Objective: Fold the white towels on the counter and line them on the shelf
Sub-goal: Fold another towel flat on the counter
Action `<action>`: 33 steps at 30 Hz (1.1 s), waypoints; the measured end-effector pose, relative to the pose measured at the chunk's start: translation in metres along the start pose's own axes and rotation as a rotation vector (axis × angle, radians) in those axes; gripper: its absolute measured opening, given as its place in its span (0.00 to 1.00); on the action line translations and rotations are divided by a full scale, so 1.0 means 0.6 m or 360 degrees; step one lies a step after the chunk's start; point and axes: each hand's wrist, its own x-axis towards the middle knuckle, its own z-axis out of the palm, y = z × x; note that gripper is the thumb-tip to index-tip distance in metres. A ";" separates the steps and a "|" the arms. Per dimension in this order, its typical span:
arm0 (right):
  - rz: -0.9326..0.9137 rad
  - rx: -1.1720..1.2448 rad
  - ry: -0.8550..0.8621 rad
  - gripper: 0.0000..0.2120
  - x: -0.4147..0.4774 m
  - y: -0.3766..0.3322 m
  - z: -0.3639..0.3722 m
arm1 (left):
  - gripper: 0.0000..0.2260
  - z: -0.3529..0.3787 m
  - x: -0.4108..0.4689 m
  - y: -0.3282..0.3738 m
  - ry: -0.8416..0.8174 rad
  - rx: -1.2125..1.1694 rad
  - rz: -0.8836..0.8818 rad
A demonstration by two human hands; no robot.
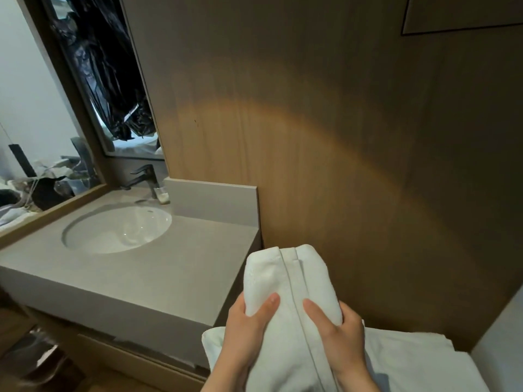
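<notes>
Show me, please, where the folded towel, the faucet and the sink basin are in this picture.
folded towel [266, 275], head view, on its upper left fold.
faucet [148, 176], head view, on its dark body.
sink basin [119, 230], head view, on its bare white inner wall.

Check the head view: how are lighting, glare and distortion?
Head view: dim overall, a warm arc of light across the wood wall; wide-angle distortion skews the counter edges; small glare spots in the sink; the folded towel, left hand and right hand are sharp.
</notes>
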 end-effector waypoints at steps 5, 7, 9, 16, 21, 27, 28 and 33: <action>0.0013 0.0031 0.0009 0.08 0.053 0.000 0.145 | 0.11 -0.107 0.102 0.038 -0.0035 -0.0005 0.0041; 0.0022 0.0055 0.0026 0.07 0.080 -0.005 0.223 | 0.11 -0.165 0.153 0.062 -0.0057 -0.0015 0.0057; 0.0023 0.0042 0.0023 0.07 0.105 -0.011 0.308 | 0.09 -0.230 0.210 0.082 -0.0057 -0.0024 0.0064; 0.0277 0.0086 0.0200 0.10 0.183 0.022 0.513 | 0.06 -0.375 0.412 0.092 -0.0277 0.0117 -0.0011; 0.0364 0.0140 0.0498 0.09 0.227 0.037 0.551 | 0.03 -0.376 0.508 0.067 -0.0497 0.0240 -0.0049; 0.0440 0.0127 0.0638 0.10 0.277 0.053 0.570 | 0.04 -0.364 0.582 0.045 -0.0509 0.0308 -0.0035; 0.0444 0.0135 0.0641 0.10 0.283 0.054 0.576 | 0.05 -0.363 0.593 0.042 -0.0498 0.0328 -0.0023; 0.0431 -0.0099 0.0759 0.12 0.323 0.057 0.595 | 0.10 -0.358 0.646 0.022 -0.0424 0.0496 0.0003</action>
